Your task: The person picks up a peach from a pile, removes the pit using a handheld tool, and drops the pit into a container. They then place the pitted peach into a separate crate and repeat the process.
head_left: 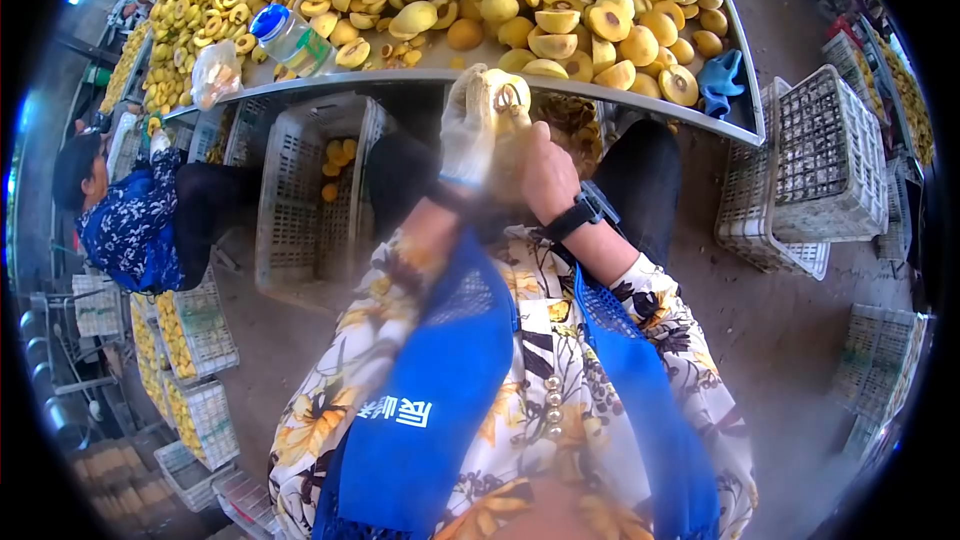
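Note:
My left hand (466, 135), in a white knit glove, is closed around a yellow peach half (512, 118) just below the table's front edge. A small dark curved loop shows on the fruit's face. Close beside it my right hand (549, 175), bare and with a black watch (590, 208) on the wrist, is curled into a fist against the fruit; I cannot tell what its fingers hold. Many halved yellow peaches (608, 20) are heaped on the metal table (420, 78) in front of me, several with brown pits in them.
On the table lie a blue-lidded jar (297, 43), a plastic bag (216, 75) and a blue glove (719, 85). A crate (283, 190) with several peaches stands left of my knees; stacked crates (825, 155) stand right. Another person (135, 210) sits at left.

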A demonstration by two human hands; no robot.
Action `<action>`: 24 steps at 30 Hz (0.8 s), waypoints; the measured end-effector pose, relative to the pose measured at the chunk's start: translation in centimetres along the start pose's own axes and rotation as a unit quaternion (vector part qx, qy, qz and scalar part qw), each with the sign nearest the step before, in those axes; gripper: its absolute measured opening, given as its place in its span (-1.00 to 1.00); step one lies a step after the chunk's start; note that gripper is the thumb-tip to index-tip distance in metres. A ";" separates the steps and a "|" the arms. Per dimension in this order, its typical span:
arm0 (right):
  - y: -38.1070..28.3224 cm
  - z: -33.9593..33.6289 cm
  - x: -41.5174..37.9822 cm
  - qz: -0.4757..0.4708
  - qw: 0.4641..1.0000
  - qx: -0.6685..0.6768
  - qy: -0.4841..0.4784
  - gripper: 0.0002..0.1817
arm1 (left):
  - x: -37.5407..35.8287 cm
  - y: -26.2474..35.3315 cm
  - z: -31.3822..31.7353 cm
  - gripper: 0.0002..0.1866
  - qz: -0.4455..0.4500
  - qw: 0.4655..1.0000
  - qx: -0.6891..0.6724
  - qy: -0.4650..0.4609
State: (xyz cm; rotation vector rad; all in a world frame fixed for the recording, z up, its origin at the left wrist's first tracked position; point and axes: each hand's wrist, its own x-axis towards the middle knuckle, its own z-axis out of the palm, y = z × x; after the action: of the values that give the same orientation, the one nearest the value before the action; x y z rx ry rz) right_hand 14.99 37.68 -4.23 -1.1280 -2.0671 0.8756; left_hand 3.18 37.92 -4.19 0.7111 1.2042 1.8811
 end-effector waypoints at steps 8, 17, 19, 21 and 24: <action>1.1 1.9 0.2 0.007 0.997 -0.013 -0.069 -0.83 | 2.2 0.4 -2.6 -0.65 -0.085 0.993 0.045 -0.070; -0.2 1.9 0.9 0.083 0.989 0.076 -0.100 -0.73 | 3.1 1.6 -1.7 -0.78 -0.129 0.990 -0.004 -0.053; -0.7 1.3 1.0 0.090 0.986 0.089 -0.107 -0.73 | 3.2 0.6 -1.9 -0.78 -0.069 0.997 0.014 -0.018; -0.5 1.0 0.7 0.084 0.985 0.069 -0.135 -0.72 | 3.5 0.4 -2.7 -0.74 -0.122 0.989 0.053 -0.061; 0.1 1.6 0.5 0.068 0.986 0.047 -0.143 -0.72 | 3.8 2.8 -3.0 -0.67 -0.218 0.954 0.134 -0.154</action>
State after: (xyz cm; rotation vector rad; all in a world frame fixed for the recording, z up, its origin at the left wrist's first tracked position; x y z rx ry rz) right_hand 13.59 37.78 -5.09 -1.1583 -2.1667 1.2535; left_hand -2.07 38.93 -2.64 0.7754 1.2971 1.2087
